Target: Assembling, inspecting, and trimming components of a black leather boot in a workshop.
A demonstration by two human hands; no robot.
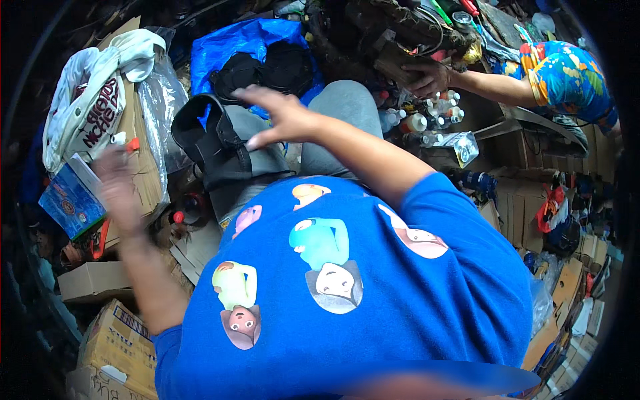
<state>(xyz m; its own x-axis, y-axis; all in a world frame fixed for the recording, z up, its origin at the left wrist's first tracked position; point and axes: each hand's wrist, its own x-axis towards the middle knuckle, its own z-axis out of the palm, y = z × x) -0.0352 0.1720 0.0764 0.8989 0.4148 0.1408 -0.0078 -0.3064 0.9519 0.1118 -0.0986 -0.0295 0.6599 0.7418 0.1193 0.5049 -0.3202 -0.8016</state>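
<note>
Well, I see the right hand spread open, gripping nothing, beside the black shoe or bag on the left thigh; left, near a blue packet, the left hand is too blurred to tell. Ungripped, the shoe or bag could slide.

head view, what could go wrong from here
The black item against the gray trousers might slip, since the right hand looks spread rather than wrapped around it. The left hand, blurred, is close to the blue booklet and could knock it.
</note>
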